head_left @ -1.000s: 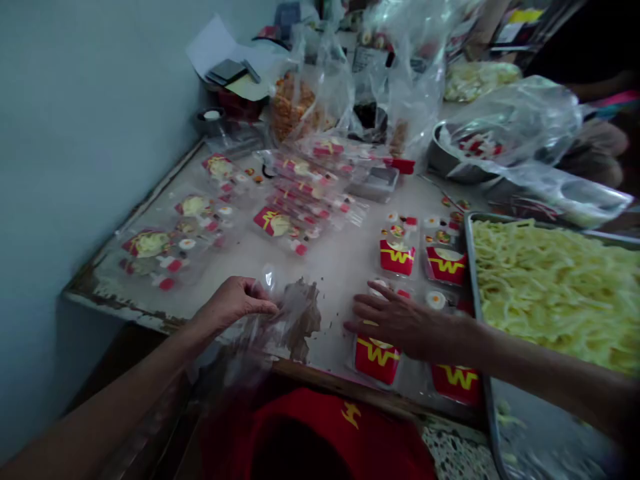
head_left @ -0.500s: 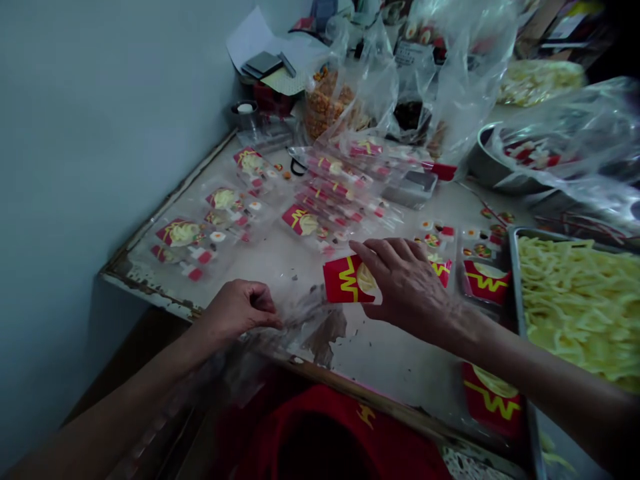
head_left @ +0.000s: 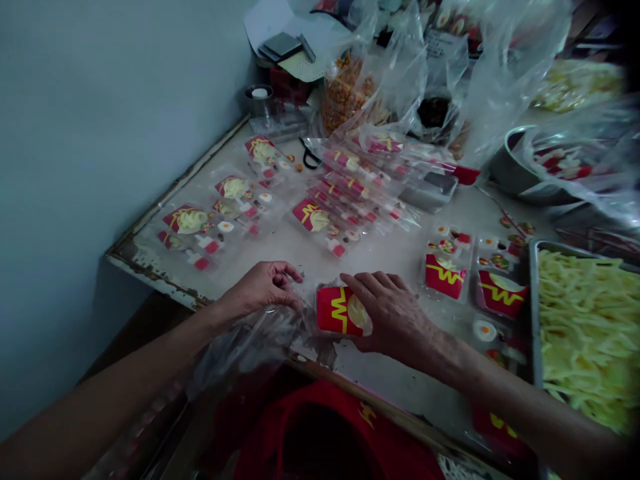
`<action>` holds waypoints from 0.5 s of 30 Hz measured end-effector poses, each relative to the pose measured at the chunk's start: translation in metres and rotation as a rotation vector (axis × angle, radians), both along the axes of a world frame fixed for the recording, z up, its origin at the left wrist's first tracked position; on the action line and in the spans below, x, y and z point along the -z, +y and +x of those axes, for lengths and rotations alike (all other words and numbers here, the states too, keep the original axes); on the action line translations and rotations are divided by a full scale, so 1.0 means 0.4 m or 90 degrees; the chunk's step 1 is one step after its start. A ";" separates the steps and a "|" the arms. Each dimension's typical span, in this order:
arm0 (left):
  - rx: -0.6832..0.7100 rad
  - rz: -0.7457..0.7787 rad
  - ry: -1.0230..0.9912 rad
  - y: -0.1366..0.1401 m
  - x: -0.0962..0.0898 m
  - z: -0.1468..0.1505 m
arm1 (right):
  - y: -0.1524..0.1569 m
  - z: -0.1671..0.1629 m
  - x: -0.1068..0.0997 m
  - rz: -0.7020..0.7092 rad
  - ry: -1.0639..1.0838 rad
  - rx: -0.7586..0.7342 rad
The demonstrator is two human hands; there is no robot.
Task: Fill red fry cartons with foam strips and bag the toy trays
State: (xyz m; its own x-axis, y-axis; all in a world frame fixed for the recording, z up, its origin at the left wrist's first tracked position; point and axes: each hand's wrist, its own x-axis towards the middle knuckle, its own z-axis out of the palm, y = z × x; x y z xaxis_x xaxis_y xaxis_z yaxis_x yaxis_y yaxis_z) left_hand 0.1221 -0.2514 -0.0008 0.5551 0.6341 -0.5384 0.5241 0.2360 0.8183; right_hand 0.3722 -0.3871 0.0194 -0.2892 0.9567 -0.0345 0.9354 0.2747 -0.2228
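My right hand (head_left: 385, 310) is closed around a clear plastic pack holding a red carton (head_left: 333, 310) with a yellow zigzag and a pale, fries-like filling. Its far end lies under my palm. Left of it, my left hand (head_left: 273, 287) pinches the edge of a clear plastic bag (head_left: 250, 337), which hangs crumpled over the table's front edge. The pack's left end is at the bag's mouth; whether it is inside, I cannot tell. Near my right forearm sit similar unbagged packs (head_left: 445, 273), with a small egg shape and red-and-white pieces.
Bagged packs lie at the left (head_left: 187, 220) and in a pile (head_left: 350, 177) at the centre. A metal tray (head_left: 534, 313) of pale yellow strips stands right. Behind are a bag of orange pieces (head_left: 347, 93), a metal bowl (head_left: 515, 177) and scissors (head_left: 311, 159). A wall (head_left: 100, 120) bounds the left.
My right hand has brought the pack down and left, close to the bag. My left hand has moved up and right towards it with the bag. The view has shifted slightly.
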 end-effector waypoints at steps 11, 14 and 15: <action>0.197 -0.090 0.031 0.019 0.015 0.041 | 0.004 -0.005 0.007 -0.012 -0.021 -0.082; 0.309 -0.105 0.025 0.038 -0.009 0.062 | -0.002 -0.009 0.015 -0.002 -0.024 -0.079; 0.336 -0.120 0.020 0.041 -0.015 0.070 | -0.003 -0.008 0.017 -0.009 -0.015 -0.080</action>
